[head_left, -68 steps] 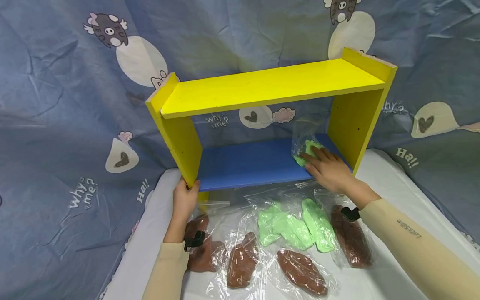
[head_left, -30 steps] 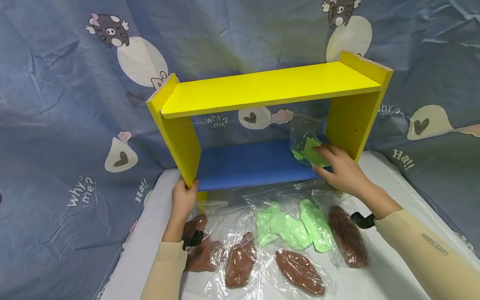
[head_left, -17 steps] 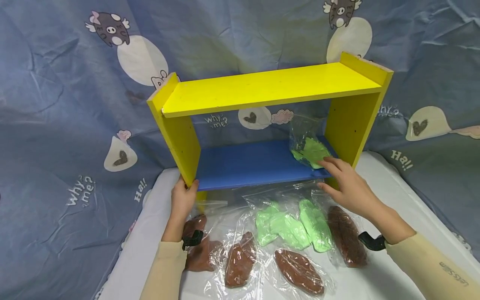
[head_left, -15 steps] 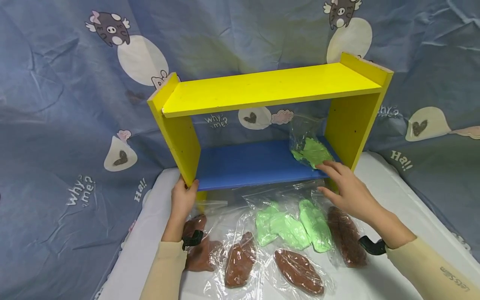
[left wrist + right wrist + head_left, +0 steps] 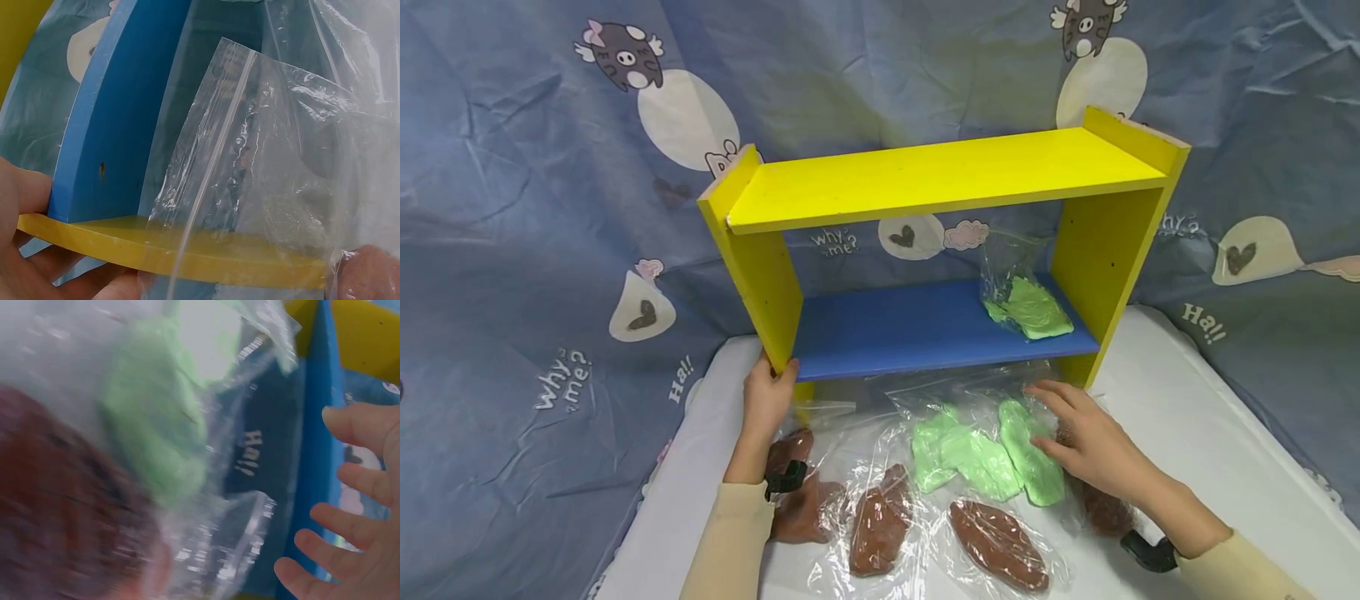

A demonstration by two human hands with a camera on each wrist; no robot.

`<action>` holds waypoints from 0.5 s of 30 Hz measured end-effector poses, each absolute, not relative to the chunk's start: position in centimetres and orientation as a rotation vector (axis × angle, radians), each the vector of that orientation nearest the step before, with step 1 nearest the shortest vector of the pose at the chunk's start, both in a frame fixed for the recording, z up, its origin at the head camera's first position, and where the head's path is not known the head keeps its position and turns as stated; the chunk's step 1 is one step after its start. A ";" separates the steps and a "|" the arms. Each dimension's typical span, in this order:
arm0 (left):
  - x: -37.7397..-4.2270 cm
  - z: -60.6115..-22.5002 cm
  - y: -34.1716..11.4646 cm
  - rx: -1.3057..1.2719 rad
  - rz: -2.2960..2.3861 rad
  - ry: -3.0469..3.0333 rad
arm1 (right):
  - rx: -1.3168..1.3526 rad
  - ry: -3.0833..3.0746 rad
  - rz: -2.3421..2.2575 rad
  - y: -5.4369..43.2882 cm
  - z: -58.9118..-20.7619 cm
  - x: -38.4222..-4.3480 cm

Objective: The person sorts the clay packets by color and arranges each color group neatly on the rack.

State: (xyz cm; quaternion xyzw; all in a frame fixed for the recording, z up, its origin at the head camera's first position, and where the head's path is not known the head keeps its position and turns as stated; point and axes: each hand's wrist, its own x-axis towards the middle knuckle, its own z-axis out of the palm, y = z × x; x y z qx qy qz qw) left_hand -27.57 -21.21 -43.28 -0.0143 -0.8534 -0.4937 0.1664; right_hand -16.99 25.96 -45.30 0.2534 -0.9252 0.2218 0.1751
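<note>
With the left hand (image 5: 766, 400) still gripping the shelf (image 5: 895, 329), the right hand (image 5: 1096, 440) has dropped, loosely spread, empty.

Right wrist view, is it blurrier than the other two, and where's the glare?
Right wrist: yes, blurriest; brown lump and green lump look smeared. Left wrist: clearer, white glare streaks on the clear bag. Head: crisp, small glints on the bags.

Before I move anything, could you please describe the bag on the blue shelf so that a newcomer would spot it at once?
Find the yellow shelf unit, then its blue shelf. At that shelf's right end sits a clear plastic bag of light-green, clay-like material. It is the only bag up there; the other bags, of green and brown pieces, lie on the white surface.
</note>
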 end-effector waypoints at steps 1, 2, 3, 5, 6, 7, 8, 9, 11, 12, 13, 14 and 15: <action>-27.6 -43.3 -21.2 -0.043 -1.406 -2.430 | 0.728 -2.630 0.629 26.0 -45.8 -16.8; -27.6 -43.3 -21.3 -0.047 -1.406 -2.430 | 0.731 -2.641 0.628 25.9 -46.3 -16.5; -27.6 -43.3 -21.3 -0.050 -1.405 -2.430 | 0.734 -2.654 0.637 25.9 -46.7 -16.3; -27.6 -43.4 -21.3 -0.054 -1.403 -2.431 | 0.743 -2.680 0.648 25.9 -47.5 -15.8; -27.6 -43.4 -21.3 -0.054 -1.401 -2.430 | 0.743 -2.692 0.639 25.9 -47.9 -15.6; -27.6 -43.5 -21.3 -0.055 -1.400 -2.430 | 0.742 -2.703 0.624 25.9 -48.3 -15.4; -27.6 -43.5 -21.3 -0.053 -1.398 -2.432 | 0.737 -2.718 0.611 25.8 -48.6 -15.2; -27.5 -43.5 -21.3 -0.053 -1.399 -2.433 | 0.735 -2.732 0.591 25.8 -48.9 -15.1; -27.5 -43.5 -21.3 -0.052 -1.399 -2.435 | 0.728 -2.762 0.560 25.8 -49.5 -14.7; -27.5 -43.5 -21.3 -0.052 -1.399 -2.436 | 0.724 -2.774 0.549 25.7 -49.7 -14.6; -27.5 -43.5 -21.3 -0.053 -1.399 -2.438 | 0.722 -2.781 0.546 25.7 -49.9 -14.5; -27.5 -43.4 -21.3 -0.052 -1.399 -2.438 | 0.718 -2.790 0.540 25.7 -50.1 -14.4; -27.5 -43.4 -21.3 -0.051 -1.400 -2.436 | 0.721 -2.793 0.527 25.7 -50.2 -14.4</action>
